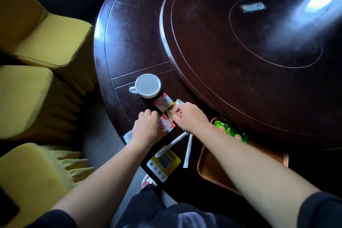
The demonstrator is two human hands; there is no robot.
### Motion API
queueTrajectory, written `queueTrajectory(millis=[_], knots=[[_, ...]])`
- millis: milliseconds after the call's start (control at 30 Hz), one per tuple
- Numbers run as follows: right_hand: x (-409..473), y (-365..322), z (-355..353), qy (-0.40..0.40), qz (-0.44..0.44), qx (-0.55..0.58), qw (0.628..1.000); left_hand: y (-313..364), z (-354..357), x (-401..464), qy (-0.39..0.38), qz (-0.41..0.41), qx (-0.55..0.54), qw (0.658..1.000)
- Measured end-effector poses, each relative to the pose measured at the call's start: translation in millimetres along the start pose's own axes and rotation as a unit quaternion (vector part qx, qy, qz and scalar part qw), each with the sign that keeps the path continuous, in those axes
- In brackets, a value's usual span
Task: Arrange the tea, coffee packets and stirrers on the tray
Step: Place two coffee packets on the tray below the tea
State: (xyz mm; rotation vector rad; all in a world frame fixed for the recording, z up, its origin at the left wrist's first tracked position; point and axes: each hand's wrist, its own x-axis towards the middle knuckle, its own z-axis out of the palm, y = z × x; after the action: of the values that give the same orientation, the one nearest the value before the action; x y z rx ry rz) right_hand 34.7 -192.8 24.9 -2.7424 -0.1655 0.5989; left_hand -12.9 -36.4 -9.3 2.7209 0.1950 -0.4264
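Both hands are gathering packets on the desk: the left hand is closing on a red creamer packet, the right hand is pinching a tan coffee packet (probably tray-bound). Green tea bags are already sitting in the tray; two stirrers are waiting beside it.

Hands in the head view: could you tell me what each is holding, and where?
Left hand grips a red creamer packet at its left edge; right hand pinches a tan packet at its right side.

Two green tea packets, three coffee packets, two stirrers, one cup
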Motion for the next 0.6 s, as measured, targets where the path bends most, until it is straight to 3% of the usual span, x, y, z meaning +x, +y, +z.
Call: queueTrajectory(millis=[233, 600], knots=[[47, -30, 7, 0.058, -0.013, -0.081, 0.995, -7, -3, -8, -0.001, -0.019, -0.157, 0.987], [67, -42, 19, 0.046, 0.032, -0.090, 0.994, -54, -19, -17, -0.011, -0.116, -0.269, 0.956]])
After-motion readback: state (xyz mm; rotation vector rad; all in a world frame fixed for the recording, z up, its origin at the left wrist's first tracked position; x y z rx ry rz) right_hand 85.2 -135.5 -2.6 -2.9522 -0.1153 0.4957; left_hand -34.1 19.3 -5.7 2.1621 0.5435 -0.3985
